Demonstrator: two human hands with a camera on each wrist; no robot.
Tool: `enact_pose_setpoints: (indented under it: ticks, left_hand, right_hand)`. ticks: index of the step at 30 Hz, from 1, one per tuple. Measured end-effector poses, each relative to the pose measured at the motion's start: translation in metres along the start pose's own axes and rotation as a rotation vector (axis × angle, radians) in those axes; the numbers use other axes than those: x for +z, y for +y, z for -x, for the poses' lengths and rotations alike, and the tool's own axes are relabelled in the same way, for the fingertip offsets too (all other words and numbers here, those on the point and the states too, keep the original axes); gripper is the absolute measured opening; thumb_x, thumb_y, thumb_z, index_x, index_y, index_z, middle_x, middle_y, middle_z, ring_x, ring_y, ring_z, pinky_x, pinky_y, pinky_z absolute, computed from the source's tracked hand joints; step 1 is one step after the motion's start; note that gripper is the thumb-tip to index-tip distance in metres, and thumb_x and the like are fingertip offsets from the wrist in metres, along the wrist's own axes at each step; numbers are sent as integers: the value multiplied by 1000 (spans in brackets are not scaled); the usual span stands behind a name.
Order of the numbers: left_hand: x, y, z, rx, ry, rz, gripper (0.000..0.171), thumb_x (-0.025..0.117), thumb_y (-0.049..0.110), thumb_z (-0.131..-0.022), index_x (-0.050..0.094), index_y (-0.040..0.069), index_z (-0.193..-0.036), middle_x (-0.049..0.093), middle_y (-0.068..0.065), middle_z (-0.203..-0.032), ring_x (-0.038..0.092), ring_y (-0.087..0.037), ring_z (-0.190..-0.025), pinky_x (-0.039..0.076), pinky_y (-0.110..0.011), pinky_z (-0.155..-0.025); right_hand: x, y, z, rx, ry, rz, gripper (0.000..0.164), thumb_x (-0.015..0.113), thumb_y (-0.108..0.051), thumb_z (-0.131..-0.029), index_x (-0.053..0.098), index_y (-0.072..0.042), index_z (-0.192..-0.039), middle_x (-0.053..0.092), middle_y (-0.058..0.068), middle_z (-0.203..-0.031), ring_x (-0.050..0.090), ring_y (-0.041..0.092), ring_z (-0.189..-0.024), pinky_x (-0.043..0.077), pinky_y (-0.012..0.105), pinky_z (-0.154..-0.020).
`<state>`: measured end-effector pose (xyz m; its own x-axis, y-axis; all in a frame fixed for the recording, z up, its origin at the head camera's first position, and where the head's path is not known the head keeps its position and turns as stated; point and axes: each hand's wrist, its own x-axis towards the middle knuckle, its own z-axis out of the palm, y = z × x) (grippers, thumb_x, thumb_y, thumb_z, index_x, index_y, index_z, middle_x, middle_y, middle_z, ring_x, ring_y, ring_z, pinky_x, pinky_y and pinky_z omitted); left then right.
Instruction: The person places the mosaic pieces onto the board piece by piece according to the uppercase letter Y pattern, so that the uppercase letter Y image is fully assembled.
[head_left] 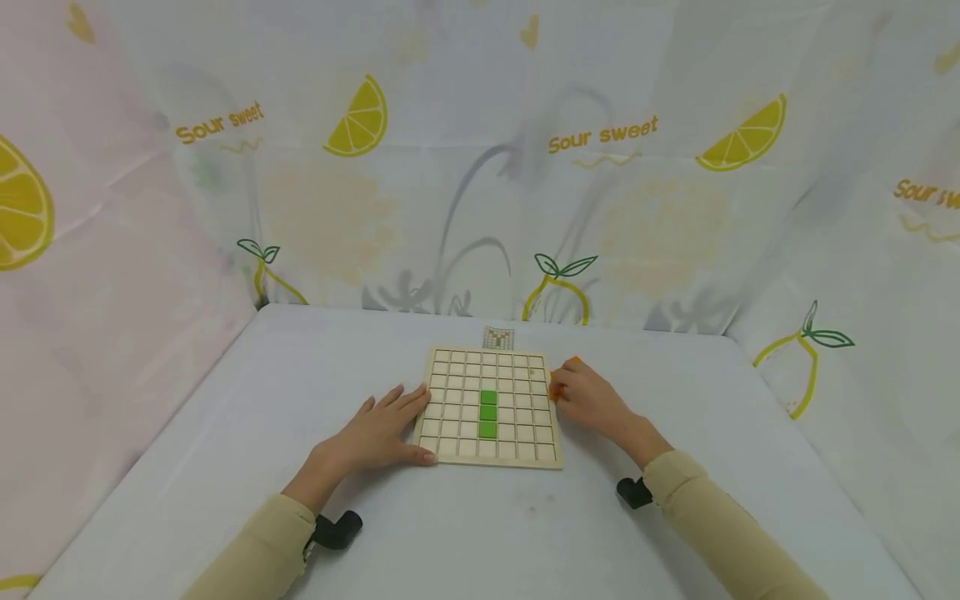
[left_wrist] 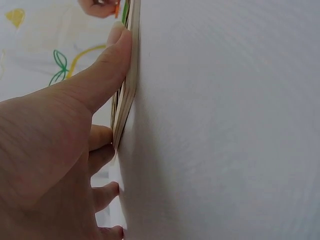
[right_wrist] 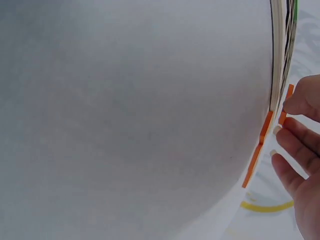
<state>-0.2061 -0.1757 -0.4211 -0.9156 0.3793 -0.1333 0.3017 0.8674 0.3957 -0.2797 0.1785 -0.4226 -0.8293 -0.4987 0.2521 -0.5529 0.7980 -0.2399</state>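
A square wooden grid board [head_left: 522, 414] lies on the white table, with a column of three green tiles [head_left: 487, 413] in its cells. My left hand [head_left: 382, 429] rests at the board's left side, fingers spread and fairly straight. Its thumb [left_wrist: 107, 70] lies against the front edge near the corner. At the right edge, my right hand [head_left: 592, 402] pinches a thin orange tile [right_wrist: 290, 95] between thumb and finger, raised over the table. Two more orange tiles [right_wrist: 254, 162] lie flat below that hand, beside the board.
A small printed card [head_left: 498, 337] with a coloured grid pattern lies just behind the board. White cloth [head_left: 480, 192] with lemon prints hangs at the back and both sides of the table [head_left: 337, 350]. A black wrist mount [head_left: 337, 530] sits under each forearm.
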Motion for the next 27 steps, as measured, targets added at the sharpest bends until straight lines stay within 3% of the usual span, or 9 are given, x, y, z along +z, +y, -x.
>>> enact_pose_setpoints:
  ticks: [5, 21, 27]
  left_hand:
    - [0, 1, 1, 7, 3, 11, 105, 72, 64, -78, 27, 12, -158, 23, -4, -167, 15, -41, -154, 12, -72, -117]
    - [-2, 0, 2, 15, 10, -8, 106, 71, 65, -79, 27, 11, -158, 23, -4, -166, 16, -42, -153, 13, -72, -116]
    - [-4, 1, 3, 17, 12, -4, 105, 72, 64, -79, 27, 12, -158, 23, -4, -166, 16, -41, -153, 14, -72, -117]
  right_hand:
    - [2, -4, -2, -26, 15, -15, 17, 66, 4, -78, 65, -13, -80, 58, 1, -87, 53, 15, -83, 52, 33, -77]
    - [5, -19, -20, -3, -36, -61, 19, 63, 4, -79, 66, -12, -88, 58, -1, -90, 49, 15, -82, 46, 28, -71]
    - [10, -23, -27, -5, -51, -44, 18, 64, 1, -81, 67, -14, -90, 59, -1, -93, 51, 16, -87, 48, 31, -77]
